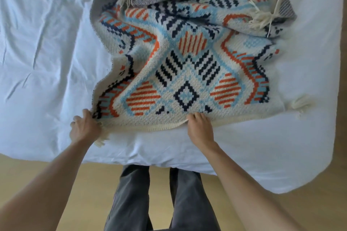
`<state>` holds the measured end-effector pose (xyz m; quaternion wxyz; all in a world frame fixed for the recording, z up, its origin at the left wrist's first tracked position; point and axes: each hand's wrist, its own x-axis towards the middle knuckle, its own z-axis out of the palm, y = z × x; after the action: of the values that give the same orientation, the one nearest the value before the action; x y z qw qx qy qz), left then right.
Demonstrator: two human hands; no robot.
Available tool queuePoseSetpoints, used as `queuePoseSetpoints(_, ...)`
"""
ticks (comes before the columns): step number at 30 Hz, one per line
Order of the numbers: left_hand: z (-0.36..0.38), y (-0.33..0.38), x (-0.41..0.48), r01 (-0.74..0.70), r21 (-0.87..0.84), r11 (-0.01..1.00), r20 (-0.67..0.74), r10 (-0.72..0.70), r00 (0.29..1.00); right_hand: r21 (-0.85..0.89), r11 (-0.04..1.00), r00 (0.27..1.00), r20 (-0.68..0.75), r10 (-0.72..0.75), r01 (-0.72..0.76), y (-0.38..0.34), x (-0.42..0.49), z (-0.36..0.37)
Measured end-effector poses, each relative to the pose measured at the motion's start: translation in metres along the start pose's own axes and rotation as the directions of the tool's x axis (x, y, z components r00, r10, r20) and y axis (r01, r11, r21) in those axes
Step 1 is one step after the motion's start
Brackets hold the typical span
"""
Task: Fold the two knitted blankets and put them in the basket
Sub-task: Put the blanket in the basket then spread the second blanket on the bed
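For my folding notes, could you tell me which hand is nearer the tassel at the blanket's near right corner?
Right. The right hand grips the hem left of the tassel; the left hand holds the opposite corner.

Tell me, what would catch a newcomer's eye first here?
The patterned knitted blanket, bold in orange, navy and light blue, lies rumpled across the middle of the pale bed sheet. At its near edge the left hand grips a tasselled corner, while the right hand pinches the cream border.

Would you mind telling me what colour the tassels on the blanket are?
Cream, matching the border of the blanket; the head view shows the tassels clearly.
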<state>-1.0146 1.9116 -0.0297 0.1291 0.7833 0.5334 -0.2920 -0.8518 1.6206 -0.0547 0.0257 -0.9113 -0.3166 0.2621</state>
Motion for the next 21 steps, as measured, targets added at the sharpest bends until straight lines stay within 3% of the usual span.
queuePoseSetpoints(11,-0.046,-0.090,0.076,0.008,0.035,0.999,0.008,-0.008,1.000,0.106,0.994,0.998,0.050,-0.032,0.027,-0.118,-0.011,0.025)
queuePoseSetpoints(15,-0.048,-0.084,0.094,-0.050,-0.070,0.996,0.158,0.061,0.986,0.095,0.994,0.998,0.050,0.039,-0.044,-0.123,-0.007,0.024)
queuePoseSetpoints(21,-0.049,-0.050,0.110,-0.038,-0.238,0.971,0.108,0.066,0.992,0.148,0.980,0.991,0.014,0.135,-0.135,-0.136,-0.001,0.017)
